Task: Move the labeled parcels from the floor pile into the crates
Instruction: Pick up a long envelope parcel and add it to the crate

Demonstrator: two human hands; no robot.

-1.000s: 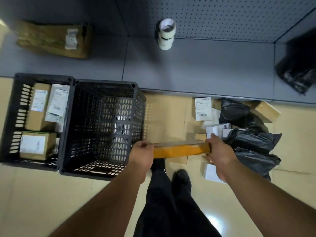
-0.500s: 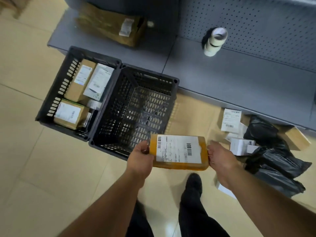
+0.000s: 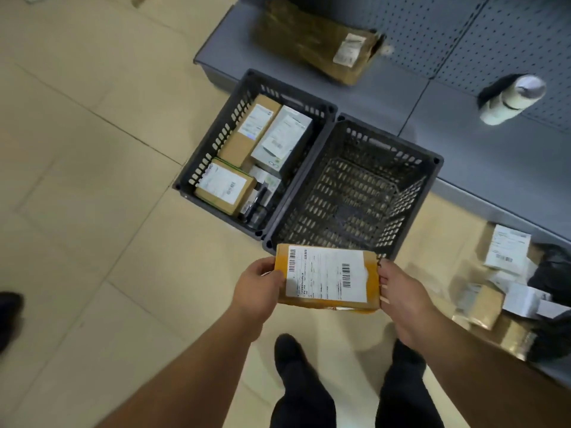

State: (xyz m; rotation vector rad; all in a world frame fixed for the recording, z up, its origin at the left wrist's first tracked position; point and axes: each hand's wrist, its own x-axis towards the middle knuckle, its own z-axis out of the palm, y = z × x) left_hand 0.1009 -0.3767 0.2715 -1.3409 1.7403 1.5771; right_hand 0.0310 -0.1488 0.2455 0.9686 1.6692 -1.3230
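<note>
Head view, looking down. A flat yellow-orange padded parcel (image 3: 327,278) with a white barcoded shipping label facing up is held level in the air between both hands, just short of the near rim of the right-hand dark grey slotted plastic crate (image 3: 355,193). The left hand (image 3: 256,288) grips the parcel's left short edge, fingers curled under and thumb on top; the right hand (image 3: 401,291) grips the right short edge, fingers (image 3: 384,285) wrapped round the side. No parcels show in this crate. Touching its left wall stands a second dark grey slotted plastic crate (image 3: 213,143), which contains several labeled brown cardboard boxes (image 3: 225,188) and a grey labeled box (image 3: 282,140). At right, on the beige tiled floor (image 3: 92,211), lies the pile of labeled cardboard and white parcels and black plastic mailer bags (image 3: 506,285). Behind the crates runs a low grey metal shelf (image 3: 479,156) with a perforated back panel; on it rest a crumpled brown parcel (image 3: 312,41) and a stack of white tape rolls (image 3: 513,100). Dark trouser legs (image 3: 349,393) appear at bottom centre.
</note>
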